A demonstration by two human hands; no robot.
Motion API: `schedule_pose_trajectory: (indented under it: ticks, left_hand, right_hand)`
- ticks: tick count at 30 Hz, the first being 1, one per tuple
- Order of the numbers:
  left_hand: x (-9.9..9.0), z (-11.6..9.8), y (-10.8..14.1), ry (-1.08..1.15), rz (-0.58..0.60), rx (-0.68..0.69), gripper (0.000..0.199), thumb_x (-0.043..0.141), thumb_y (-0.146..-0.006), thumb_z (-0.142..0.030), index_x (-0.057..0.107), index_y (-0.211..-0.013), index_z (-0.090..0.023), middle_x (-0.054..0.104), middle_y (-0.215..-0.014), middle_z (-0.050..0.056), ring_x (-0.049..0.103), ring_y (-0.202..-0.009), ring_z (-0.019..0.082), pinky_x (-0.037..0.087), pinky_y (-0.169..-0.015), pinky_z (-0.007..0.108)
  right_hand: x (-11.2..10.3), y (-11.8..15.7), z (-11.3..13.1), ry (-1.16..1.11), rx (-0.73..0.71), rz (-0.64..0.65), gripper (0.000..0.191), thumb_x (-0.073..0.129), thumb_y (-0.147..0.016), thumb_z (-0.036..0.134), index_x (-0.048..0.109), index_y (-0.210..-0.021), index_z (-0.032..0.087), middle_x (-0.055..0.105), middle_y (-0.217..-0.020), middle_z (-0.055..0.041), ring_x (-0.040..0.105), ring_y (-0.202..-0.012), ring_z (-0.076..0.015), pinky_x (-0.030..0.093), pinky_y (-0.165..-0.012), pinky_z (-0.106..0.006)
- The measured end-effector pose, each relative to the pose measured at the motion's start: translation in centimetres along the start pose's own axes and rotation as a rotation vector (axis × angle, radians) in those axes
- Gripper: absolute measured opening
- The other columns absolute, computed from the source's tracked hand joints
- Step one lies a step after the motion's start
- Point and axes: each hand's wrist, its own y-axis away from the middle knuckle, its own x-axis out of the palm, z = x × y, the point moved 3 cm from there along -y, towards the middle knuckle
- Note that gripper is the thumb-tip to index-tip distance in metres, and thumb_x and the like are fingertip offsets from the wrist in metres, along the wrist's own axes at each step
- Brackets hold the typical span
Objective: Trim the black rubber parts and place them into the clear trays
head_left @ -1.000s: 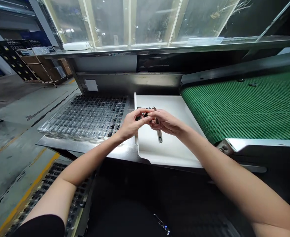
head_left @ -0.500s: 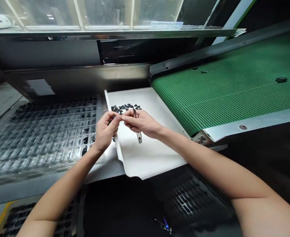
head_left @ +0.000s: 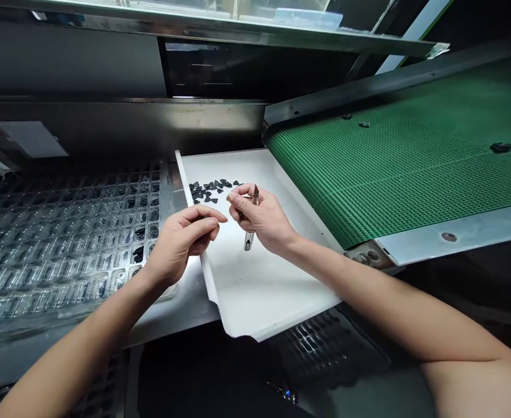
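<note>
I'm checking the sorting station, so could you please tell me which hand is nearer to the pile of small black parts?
Right. The right hand sits just beside the small black parts; the left hand is lower, over the tray edge.

No writing, brand, number or sign is showing clearly enough to be read anywhere in the view. A pale blank label (head_left: 31, 139) is sitting on the dark machine panel at about ten o'clock, and nothing is appearing on it. The small metal tool (head_left: 251, 223) that the right hand (head_left: 264, 220) is gripping near the centre is showing no legible marking; any print on it is coming out too small and blurred to tell.
</note>
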Motion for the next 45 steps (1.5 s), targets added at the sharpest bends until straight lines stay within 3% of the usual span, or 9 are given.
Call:
schedule_pose_trajectory:
  ticks: [2, 5, 10, 14, 23, 31, 34, 39, 45]
  left_hand:
    - [-0.2, -0.2, -0.1, -0.244, -0.044, 0.184, 0.020, 0.085, -0.100, -0.037, 0.092, -0.106, -0.020, 0.069, -0.071, 0.002, 0.050, -0.057, 0.010, 0.035, -0.052, 0.022]
    - [-0.3, -0.2, 0.2, -0.715, -0.080, 0.546, 0.025, 0.079, -0.109, -0.038, 0.092, -0.122, -0.022, 0.088, -0.108, 0.008, 0.076, -0.087, 0.018, 0.056, -0.079, 0.027]
    - [0.1, 0.8, 0.3, -1.175, -0.066, 0.806, 0.034, 0.076, -0.113, -0.038, 0.084, -0.140, -0.018, 0.089, -0.105, 0.005, 0.075, -0.072, 0.014, 0.049, -0.067, 0.026]
    - [0.7, 0.7, 0.4, -1.185, -0.105, 0.919, 0.026, 0.078, -0.112, -0.035, 0.085, -0.131, -0.018, 0.089, -0.105, 0.005, 0.081, -0.079, 0.016, 0.055, -0.071, 0.025]
    - [1.1, 1.2, 0.7, -0.979, -0.158, 0.904, 0.016, 0.086, -0.106, -0.027, 0.088, -0.118, -0.017, 0.091, -0.106, 0.008, 0.084, -0.084, 0.018, 0.063, -0.081, 0.025]
    - [-0.2, 1.8, 1.1, -0.997, -0.151, 1.071, 0.009, 0.077, -0.112, -0.023, 0.083, -0.111, -0.017, 0.085, -0.089, 0.003, 0.076, -0.070, 0.013, 0.054, -0.067, 0.024]
    - [-0.8, 1.7, 1.3, -0.994, -0.137, 1.105, 0.012, 0.077, -0.112, -0.025, 0.085, -0.118, -0.018, 0.083, -0.084, 0.002, 0.073, -0.066, 0.012, 0.051, -0.064, 0.025]
    - [-1.8, 1.8, 1.2, -0.825, -0.227, 0.922, 0.015, 0.080, -0.110, -0.032, 0.091, -0.116, -0.022, 0.090, -0.104, 0.007, 0.084, -0.085, 0.019, 0.064, -0.079, 0.029]
    - [-2.2, 2.7, 0.5, -0.475, -0.316, 0.563, 0.025, 0.087, -0.105, -0.047, 0.093, -0.110, -0.023, 0.089, -0.105, 0.009, 0.082, -0.088, 0.021, 0.067, -0.086, 0.034]
  right_hand:
    - [0.2, 0.2, -0.1, -0.011, -0.003, -0.006, 0.065, 0.105, -0.078, 0.065, 0.067, -0.104, 0.018, 0.066, -0.067, 0.0022, 0.039, -0.052, -0.0065, 0.022, -0.046, -0.022]
    - [0.6, 0.7, -0.2, -0.039, -0.030, 0.002, 0.067, 0.106, -0.078, 0.064, 0.071, -0.113, 0.018, 0.067, -0.068, 0.0019, 0.045, -0.056, -0.0089, 0.026, -0.048, -0.023]
    - [1.1, 1.1, -0.3, -0.089, -0.064, 0.016, 0.069, 0.106, -0.080, 0.062, 0.072, -0.121, 0.019, 0.069, -0.070, 0.0011, 0.050, -0.060, -0.0121, 0.035, -0.052, -0.026]
    - [1.3, 1.4, -0.2, -0.125, -0.114, 0.052, 0.068, 0.104, -0.082, 0.064, 0.071, -0.122, 0.021, 0.067, -0.071, 0.0019, 0.056, -0.064, -0.0149, 0.040, -0.056, -0.029]
    - [0.8, 1.9, -0.5, 0.142, -0.264, 0.052, 0.047, 0.093, -0.098, 0.060, 0.077, -0.120, 0.022, 0.058, -0.070, 0.0047, 0.052, -0.065, -0.0144, 0.043, -0.061, -0.032]
    - [1.3, 2.3, -0.2, 0.402, -0.385, 0.144, 0.028, 0.075, -0.113, 0.042, 0.077, -0.128, 0.018, 0.071, -0.083, 0.0011, 0.064, -0.074, -0.0143, 0.052, -0.074, -0.034]
    - [1.8, 2.8, 0.4, 0.371, -0.321, 0.187, 0.030, 0.069, -0.112, 0.035, 0.077, -0.135, 0.016, 0.067, -0.085, -0.0002, 0.061, -0.076, -0.0144, 0.048, -0.069, -0.033]
    - [2.0, 3.1, 0.9, 0.205, -0.079, 0.240, 0.040, 0.071, -0.099, 0.027, 0.078, -0.137, 0.017, 0.068, -0.092, -0.0011, 0.051, -0.068, -0.0128, 0.043, -0.056, -0.031]
    - [0.8, 2.2, 0.5, 0.047, -0.014, 0.138, 0.042, 0.095, -0.089, 0.035, 0.084, -0.125, 0.017, 0.074, -0.091, -0.0040, 0.041, -0.061, -0.0085, 0.026, -0.052, -0.029]
